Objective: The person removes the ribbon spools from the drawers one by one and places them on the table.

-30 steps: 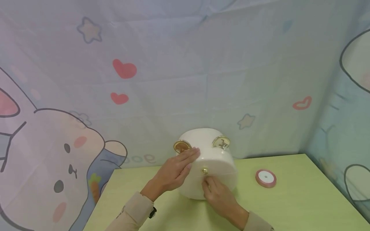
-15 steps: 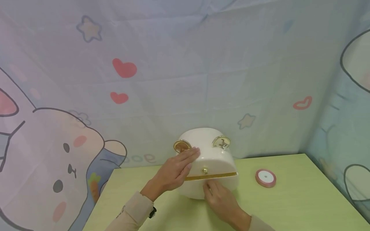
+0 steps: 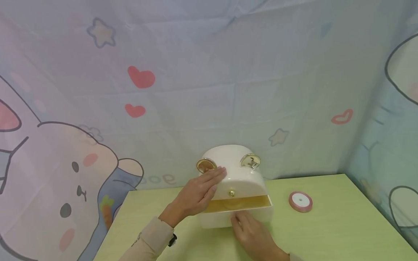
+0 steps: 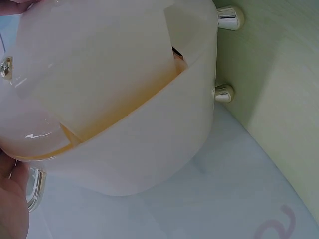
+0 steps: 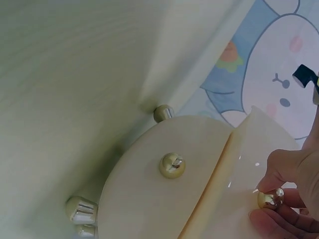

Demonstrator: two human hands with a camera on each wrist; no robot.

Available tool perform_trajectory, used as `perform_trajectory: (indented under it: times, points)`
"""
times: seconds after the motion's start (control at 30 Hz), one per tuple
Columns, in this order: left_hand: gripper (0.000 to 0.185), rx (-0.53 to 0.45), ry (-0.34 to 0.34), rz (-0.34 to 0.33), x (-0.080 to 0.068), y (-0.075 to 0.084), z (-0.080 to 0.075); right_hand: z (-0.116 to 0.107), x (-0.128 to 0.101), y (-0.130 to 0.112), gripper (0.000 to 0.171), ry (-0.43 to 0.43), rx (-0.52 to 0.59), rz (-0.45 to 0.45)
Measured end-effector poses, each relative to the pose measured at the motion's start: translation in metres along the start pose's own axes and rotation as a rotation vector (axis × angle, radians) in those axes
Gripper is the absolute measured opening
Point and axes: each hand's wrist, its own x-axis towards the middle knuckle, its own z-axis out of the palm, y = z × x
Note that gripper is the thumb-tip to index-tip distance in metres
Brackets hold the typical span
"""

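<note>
A white, rounded jewelry box (image 3: 228, 154) with two round gold ears (image 3: 250, 160) stands near the middle of the table in the head view. Its lower drawer (image 3: 217, 219) is pulled partway out, showing a gold-toned interior. My right hand (image 3: 250, 233) is at the drawer front; in the right wrist view its thumb and fingers pinch the drawer's gold knob (image 5: 268, 199). My left hand (image 3: 196, 194) rests on the box's upper left side, fingers straight, below the left ear. A second gold knob (image 3: 231, 193) shows on the upper half, untouched.
A spool of pink ribbon (image 3: 300, 202) lies flat to the right of the box on the pale green table (image 3: 339, 224). Behind the box hangs a printed cloth backdrop (image 3: 196, 90) with hearts, stars and a rabbit.
The lower drawer has slid out from fully closed toward the person, drawn by the right hand, and its inside now shows. My left hand has stayed in place on the box.
</note>
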Motion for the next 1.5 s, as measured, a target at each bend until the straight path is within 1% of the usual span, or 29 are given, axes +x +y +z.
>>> perform_trajectory:
  times: [0.27, 0.33, 0.53, 0.83, 1.0, 1.13, 1.33, 1.4, 1.5]
  points:
    - [0.049, 0.002, 0.012, 0.003, 0.000, 0.000, 0.001, -0.008, -0.004, -0.004, 0.036, 0.057, -0.007, -0.056]
    - [0.049, 0.003, 0.015, 0.005, 0.000, 0.000, 0.001, -0.010, -0.005, -0.006, 0.035, 0.068, 0.005, -0.062]
    - [0.049, 0.010, 0.015, 0.013, 0.000, -0.001, 0.002, -0.014, -0.008, -0.009, 0.034, 0.111, 0.062, -0.059]
    - [0.049, 0.006, 0.022, 0.019, 0.001, -0.001, 0.002, -0.022, -0.005, -0.011, 0.032, 0.131, 0.102, -0.051]
    - [0.049, -0.008, 0.008, -0.001, -0.001, -0.001, 0.002, -0.026, -0.003, -0.014, 0.032, 0.150, 0.112, -0.053]
    - [0.050, -0.020, 0.002, -0.010, -0.001, 0.000, 0.001, -0.026, -0.008, -0.015, 0.032, 0.135, 0.109, -0.049]
    - [0.050, -0.021, 0.009, -0.005, -0.001, -0.001, 0.002, -0.026, -0.014, -0.019, 0.031, 0.108, 0.119, -0.007]
    - [0.050, -0.023, 0.011, -0.001, -0.001, -0.001, 0.002, -0.029, -0.015, -0.022, 0.033, 0.087, 0.117, 0.017]
    - [0.050, -0.018, 0.012, 0.002, -0.001, -0.001, 0.002, -0.036, -0.016, -0.030, 0.035, 0.031, 0.149, 0.086]
